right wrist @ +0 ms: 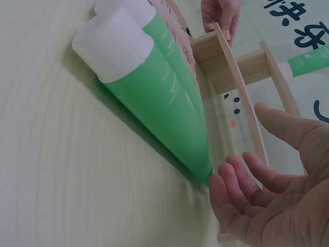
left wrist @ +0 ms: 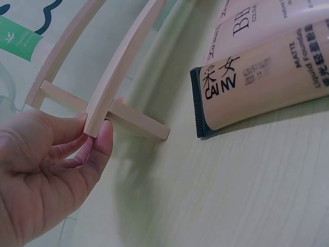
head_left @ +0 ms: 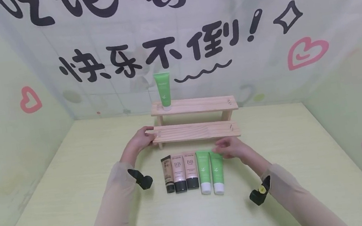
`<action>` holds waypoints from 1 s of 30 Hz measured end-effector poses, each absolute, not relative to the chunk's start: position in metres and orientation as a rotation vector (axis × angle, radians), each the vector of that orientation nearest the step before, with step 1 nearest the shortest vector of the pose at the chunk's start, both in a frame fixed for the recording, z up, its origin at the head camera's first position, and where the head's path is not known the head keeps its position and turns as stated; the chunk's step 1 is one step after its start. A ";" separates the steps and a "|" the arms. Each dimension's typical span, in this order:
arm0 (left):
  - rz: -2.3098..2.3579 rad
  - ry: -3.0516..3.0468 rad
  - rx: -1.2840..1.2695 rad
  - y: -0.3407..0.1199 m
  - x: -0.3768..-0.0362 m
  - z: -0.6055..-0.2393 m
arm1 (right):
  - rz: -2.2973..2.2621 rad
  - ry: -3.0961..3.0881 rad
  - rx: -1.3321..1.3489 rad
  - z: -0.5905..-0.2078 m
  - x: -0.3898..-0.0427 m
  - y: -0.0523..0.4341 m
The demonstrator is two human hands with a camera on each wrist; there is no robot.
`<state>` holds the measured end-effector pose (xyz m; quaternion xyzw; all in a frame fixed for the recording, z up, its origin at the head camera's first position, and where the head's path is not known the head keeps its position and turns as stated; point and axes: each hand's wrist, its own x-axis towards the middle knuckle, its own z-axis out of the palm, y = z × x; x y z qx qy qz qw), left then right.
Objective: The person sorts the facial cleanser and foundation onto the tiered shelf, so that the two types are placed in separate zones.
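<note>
Where five tubes (head_left: pixel 191 170) were laid flat side by side on the pale tabletop (head_left: pixel 42 207), the right hand (head_left: pixel 229 148) was held at the far, flat end of the rightmost green tube (head_left: pixel 217 170); whether it was touched could not be told. Nothing was held in that hand's grip: its fingers were loosely bent, its thumb spread apart. To the tube's left were placed a second green tube (head_left: pixel 204 169), two pink BB tubes (head_left: pixel 178 171) and a tan tube (head_left: pixel 167 172). Just behind the row, a two-tier wooden rack (head_left: pixel 200 130) was set; its lower shelf was pinched at the left end by the left hand (head_left: pixel 140 138), the grip closed between thumb and fingers. Near the upper shelf's left end, an upright green tube (head_left: pixel 164 89) was stood on its white cap. Beyond, the wall was marked with black lettering (head_left: pixel 161 50) and pink hearts (head_left: pixel 30 99).
</note>
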<state>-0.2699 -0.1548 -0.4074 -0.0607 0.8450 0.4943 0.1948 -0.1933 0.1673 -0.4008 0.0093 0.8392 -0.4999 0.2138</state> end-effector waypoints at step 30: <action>1.443 2.308 -0.167 -0.155 -0.268 -0.405 | -1.234 2.398 0.212 -0.413 -0.178 0.148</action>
